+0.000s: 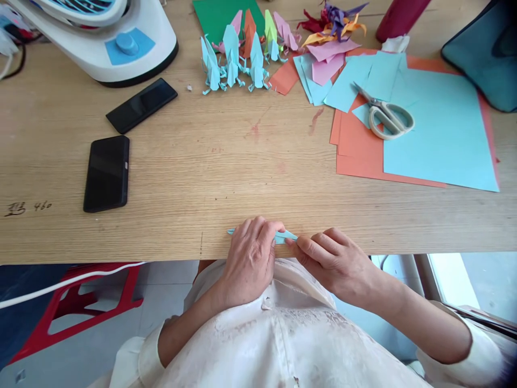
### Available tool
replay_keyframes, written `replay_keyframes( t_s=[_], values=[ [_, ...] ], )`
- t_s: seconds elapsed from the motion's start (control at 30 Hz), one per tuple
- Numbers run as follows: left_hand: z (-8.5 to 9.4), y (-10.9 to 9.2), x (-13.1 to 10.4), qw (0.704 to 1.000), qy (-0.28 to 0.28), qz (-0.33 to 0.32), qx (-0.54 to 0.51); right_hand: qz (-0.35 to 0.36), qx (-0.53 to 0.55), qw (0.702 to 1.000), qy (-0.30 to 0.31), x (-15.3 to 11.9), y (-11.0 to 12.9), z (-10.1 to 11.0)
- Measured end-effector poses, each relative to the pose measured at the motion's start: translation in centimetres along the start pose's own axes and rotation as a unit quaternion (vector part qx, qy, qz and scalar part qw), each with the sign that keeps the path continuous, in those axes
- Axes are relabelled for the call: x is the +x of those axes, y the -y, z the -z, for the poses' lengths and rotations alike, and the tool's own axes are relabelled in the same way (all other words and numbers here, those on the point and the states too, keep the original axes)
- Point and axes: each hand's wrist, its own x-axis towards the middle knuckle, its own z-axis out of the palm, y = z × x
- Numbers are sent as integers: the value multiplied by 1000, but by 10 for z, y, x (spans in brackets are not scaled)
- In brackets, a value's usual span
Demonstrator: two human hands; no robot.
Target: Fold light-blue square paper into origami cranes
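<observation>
A narrow strip of folded light-blue paper (285, 236) lies at the table's front edge, in front of my body. My left hand (251, 253) covers its middle with bent fingers held together, pressing it to the tabletop; the left tip sticks out beyond them. At the right end, my right hand (333, 264) pinches the paper between thumb and fingers. The part under my left palm is hidden. Farther back stand several folded paper figures (232, 54) in light blue, pink, orange and green.
Scissors (390, 116) rest on light-blue sheets (440, 129) and orange sheets (359, 156) at the right. Two black phone-like devices, one flat (141, 105) and one nearer (106, 173), lie at the left. A white fan base (133, 48) stands behind them. A red stool (97, 307) is below.
</observation>
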Motion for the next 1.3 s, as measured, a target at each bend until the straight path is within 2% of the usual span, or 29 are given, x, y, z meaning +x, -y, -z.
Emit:
replay_keyframes(
  t_s=[0.2,0.53,0.9,1.1,1.3],
  values=[
    [9,6,-3,998,-17,-3,-57,-8,14,1000,11,-3,0,-1],
    [-1,4,-1,999,-29,0,16,-11,12,1000,5,-1,0,0],
    [3,6,-1,1000,4,-16,19,-23,31,999,12,-3,2,0],
    [-2,0,4,998,-11,5,63,-25,34,999,19,-5,0,3],
    [-4,0,4,998,-24,2,62,-38,36,999,13,-11,0,2]
  ],
)
